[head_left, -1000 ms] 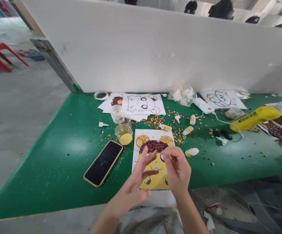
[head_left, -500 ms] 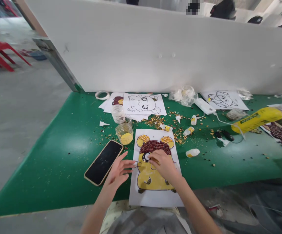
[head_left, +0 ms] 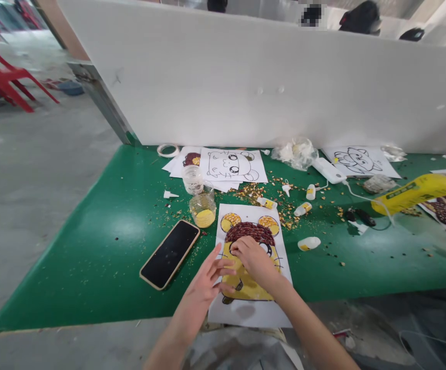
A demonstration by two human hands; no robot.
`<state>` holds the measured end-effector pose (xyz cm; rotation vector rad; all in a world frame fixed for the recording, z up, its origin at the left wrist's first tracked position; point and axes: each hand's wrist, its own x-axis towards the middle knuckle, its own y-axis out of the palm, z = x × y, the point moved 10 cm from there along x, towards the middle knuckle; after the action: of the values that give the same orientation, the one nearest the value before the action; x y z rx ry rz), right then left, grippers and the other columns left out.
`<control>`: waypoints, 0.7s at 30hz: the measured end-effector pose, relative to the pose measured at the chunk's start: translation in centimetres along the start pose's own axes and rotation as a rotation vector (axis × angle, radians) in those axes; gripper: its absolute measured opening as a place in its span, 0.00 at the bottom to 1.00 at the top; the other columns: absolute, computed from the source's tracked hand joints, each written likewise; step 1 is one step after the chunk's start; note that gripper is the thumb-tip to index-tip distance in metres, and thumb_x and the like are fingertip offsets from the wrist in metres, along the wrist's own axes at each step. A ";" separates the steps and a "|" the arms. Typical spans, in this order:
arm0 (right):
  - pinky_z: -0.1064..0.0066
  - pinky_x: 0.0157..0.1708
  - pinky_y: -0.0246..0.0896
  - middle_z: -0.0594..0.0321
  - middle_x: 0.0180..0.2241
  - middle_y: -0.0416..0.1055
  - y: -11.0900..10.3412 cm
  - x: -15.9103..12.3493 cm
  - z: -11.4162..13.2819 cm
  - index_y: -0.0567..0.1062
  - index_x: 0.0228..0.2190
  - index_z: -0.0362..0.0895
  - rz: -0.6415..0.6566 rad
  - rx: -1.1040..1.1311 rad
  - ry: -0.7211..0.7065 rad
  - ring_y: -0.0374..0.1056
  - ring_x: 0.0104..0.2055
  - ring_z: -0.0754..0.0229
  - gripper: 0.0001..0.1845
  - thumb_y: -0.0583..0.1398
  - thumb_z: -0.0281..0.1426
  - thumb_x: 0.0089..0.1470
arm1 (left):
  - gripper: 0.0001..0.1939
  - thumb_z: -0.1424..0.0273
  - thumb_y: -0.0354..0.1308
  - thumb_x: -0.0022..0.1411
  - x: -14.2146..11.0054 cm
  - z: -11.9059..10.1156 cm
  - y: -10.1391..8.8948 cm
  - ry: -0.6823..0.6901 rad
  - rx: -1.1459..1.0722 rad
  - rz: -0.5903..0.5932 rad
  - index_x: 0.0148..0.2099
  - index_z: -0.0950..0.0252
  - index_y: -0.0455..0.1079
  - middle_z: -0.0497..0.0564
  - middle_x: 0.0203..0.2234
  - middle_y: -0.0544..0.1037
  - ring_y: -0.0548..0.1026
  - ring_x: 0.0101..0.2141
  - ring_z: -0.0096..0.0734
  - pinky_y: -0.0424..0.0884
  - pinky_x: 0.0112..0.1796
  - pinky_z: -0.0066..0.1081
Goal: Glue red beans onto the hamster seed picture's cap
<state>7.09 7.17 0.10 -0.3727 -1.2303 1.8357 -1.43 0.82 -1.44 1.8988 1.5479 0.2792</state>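
A sheet with a hamster picture (head_left: 252,288) lies at the table's front edge. Its body is yellow, dark red beans cover the top of the head, and corn kernels fill part of the ears. Over the picture's left eye, my right hand (head_left: 252,259) is closed in a pinch; whatever its fingertips hold is too small or hidden to name. My left hand (head_left: 209,280) hovers at the sheet's left side, fingers spread, holding nothing. Left of it lies a phone (head_left: 170,254). A clear plastic jar with yellow grains (head_left: 203,211) stands beyond the phone.
Several small glue bottles (head_left: 309,243) lie to the right among scattered kernels (head_left: 249,191). Outline drawings (head_left: 234,165), a tape roll (head_left: 168,150), a plastic bag (head_left: 295,153) and a white corded device (head_left: 329,170) sit toward the white partition (head_left: 215,77). A yellow packet (head_left: 415,192) lies right.
My right hand came down from above the picture's right side to its left eye. My left hand swung left off the sheet, then back to its left edge. The view shifted slightly.
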 end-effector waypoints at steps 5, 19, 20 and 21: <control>0.68 0.38 0.63 0.61 0.33 0.71 -5.6 -1.4 0.8 0.70 0.33 0.46 -0.326 0.427 0.138 0.66 0.38 0.60 0.06 0.54 0.24 0.58 | 0.38 0.73 0.56 0.51 -0.6 -1.1 2.7 0.111 0.161 0.083 0.64 0.49 0.53 0.47 0.62 0.56 0.49 0.62 0.47 0.61 0.54 0.42; 0.69 0.34 0.63 0.65 0.28 0.70 -11.7 -5.4 4.8 0.74 0.29 0.47 -0.777 0.885 0.054 0.66 0.33 0.63 0.12 0.58 0.17 0.50 | 0.45 0.83 0.47 0.55 -4.3 -4.1 10.3 0.415 0.926 0.269 0.67 0.51 0.30 0.45 0.67 0.38 0.40 0.65 0.44 0.45 0.61 0.49; 0.69 0.35 0.63 0.65 0.28 0.70 -11.9 -5.5 4.9 0.74 0.29 0.47 -0.777 0.896 0.047 0.66 0.33 0.63 0.12 0.59 0.18 0.50 | 0.45 0.83 0.48 0.56 -4.4 -4.3 10.5 0.435 0.952 0.273 0.67 0.52 0.30 0.45 0.66 0.39 0.40 0.64 0.45 0.46 0.61 0.50; 0.69 0.35 0.62 0.65 0.28 0.70 -12.0 -5.6 5.0 0.74 0.29 0.47 -0.776 0.896 0.040 0.66 0.34 0.62 0.12 0.59 0.17 0.50 | 0.44 0.82 0.48 0.56 -4.6 -4.5 10.7 0.448 0.975 0.272 0.68 0.52 0.31 0.46 0.66 0.40 0.41 0.64 0.46 0.47 0.61 0.50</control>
<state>12.99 1.37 11.59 0.5036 -0.3227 1.4647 3.25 -2.65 9.54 2.9716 1.9078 0.0504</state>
